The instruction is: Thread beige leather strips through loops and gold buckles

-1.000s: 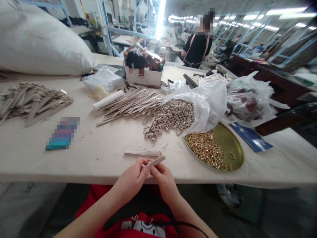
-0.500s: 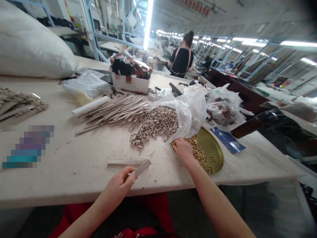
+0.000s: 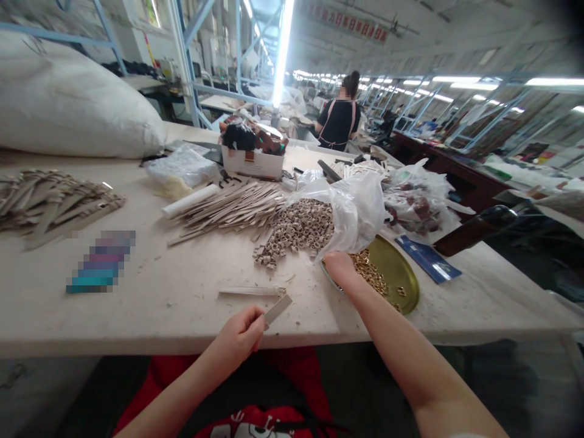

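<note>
My left hand [image 3: 244, 330] pinches a short, flat beige strip [image 3: 278, 311] just above the table's front edge. Its free end points up and to the right, close to a pale ruler-like bar [image 3: 249, 291] lying on the table. My right hand [image 3: 340, 269] reaches into the left side of a round olive-gold dish [image 3: 407, 277]. Small gold metal buckles [image 3: 375, 280] lie loose in that dish, beside and under the hand. The right fingers are bent down out of sight, so anything in them is hidden.
Many small beige loops [image 3: 303, 225] spill from a clear plastic bag [image 3: 358, 210]. Left of them lie long beige strips [image 3: 232, 207] and a white roll [image 3: 190, 201]. A blue packet [image 3: 429, 260] and dark bottle [image 3: 477, 230] sit right. Another person [image 3: 338, 121] stands farther back.
The view has shifted, so the table's things sit farther right in the picture. My right hand has curled further down into the dish. My left hand still holds the strip.
</note>
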`<state>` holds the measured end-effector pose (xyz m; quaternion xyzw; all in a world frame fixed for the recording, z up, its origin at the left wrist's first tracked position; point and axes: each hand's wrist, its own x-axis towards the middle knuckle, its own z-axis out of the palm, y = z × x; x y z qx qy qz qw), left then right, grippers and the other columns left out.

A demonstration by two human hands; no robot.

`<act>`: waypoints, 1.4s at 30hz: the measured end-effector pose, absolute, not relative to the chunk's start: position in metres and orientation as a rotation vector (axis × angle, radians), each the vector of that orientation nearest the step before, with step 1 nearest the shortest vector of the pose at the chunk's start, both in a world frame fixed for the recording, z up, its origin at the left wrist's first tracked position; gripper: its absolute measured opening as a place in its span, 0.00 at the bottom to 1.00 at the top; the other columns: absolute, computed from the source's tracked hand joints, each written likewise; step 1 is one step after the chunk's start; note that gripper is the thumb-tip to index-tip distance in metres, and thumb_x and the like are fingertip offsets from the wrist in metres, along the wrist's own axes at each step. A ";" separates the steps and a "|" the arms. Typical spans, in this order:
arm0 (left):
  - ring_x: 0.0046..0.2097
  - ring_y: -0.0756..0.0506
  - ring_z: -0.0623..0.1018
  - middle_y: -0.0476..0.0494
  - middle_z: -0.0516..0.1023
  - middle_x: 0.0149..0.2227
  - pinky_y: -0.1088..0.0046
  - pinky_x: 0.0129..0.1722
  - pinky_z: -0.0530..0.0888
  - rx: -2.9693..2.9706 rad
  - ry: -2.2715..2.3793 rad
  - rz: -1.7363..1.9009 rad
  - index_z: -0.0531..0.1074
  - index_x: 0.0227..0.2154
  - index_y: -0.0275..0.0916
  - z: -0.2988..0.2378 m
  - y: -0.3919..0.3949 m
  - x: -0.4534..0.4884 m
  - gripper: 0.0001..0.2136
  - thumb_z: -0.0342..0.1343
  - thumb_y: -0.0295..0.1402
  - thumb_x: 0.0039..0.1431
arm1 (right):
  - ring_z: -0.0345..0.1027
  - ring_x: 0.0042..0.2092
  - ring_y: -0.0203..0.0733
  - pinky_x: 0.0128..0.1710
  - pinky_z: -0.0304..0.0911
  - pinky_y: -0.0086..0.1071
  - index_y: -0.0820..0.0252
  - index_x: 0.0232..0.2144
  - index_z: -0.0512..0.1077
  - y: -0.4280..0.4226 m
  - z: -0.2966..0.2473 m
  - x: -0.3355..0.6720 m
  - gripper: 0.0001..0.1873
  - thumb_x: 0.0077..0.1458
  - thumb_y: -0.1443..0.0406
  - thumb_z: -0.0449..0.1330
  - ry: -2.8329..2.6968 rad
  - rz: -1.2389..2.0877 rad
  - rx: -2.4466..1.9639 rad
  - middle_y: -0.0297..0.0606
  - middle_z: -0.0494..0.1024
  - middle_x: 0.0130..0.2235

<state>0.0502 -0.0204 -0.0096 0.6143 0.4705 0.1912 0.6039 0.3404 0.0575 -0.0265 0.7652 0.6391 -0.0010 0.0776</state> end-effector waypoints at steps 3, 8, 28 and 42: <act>0.17 0.54 0.57 0.58 0.58 0.14 0.79 0.17 0.55 1.411 1.094 0.483 0.62 0.25 0.39 -0.012 -0.021 0.041 0.11 0.43 0.40 0.54 | 0.69 0.39 0.50 0.38 0.57 0.36 0.71 0.30 0.74 0.046 -0.015 0.335 0.13 0.50 0.73 0.49 2.011 -0.091 2.441 0.57 0.75 0.36; 0.21 0.53 0.60 0.57 0.59 0.18 0.79 0.21 0.58 1.401 1.108 0.602 0.66 0.30 0.36 -0.016 -0.016 0.041 0.13 0.49 0.43 0.51 | 0.65 0.28 0.37 0.28 0.58 0.28 0.62 0.27 0.71 0.006 -0.007 0.292 0.08 0.50 0.66 0.53 2.302 -0.660 2.464 0.35 0.73 0.25; 0.26 0.52 0.66 0.52 0.68 0.23 0.78 0.26 0.62 1.551 1.147 0.582 0.68 0.27 0.36 -0.021 -0.007 0.046 0.10 0.48 0.37 0.52 | 0.64 0.26 0.30 0.30 0.62 0.27 0.60 0.28 0.70 -0.040 -0.033 0.196 0.11 0.48 0.58 0.60 0.931 -3.474 1.779 0.30 0.70 0.26; 0.24 0.53 0.65 0.54 0.67 0.22 0.79 0.24 0.61 1.626 1.210 0.454 0.67 0.27 0.36 -0.017 0.001 0.052 0.08 0.48 0.36 0.53 | 0.62 0.25 0.30 0.28 0.58 0.26 0.61 0.26 0.69 -0.039 -0.045 0.197 0.11 0.48 0.58 0.61 0.959 -3.574 1.711 0.30 0.69 0.24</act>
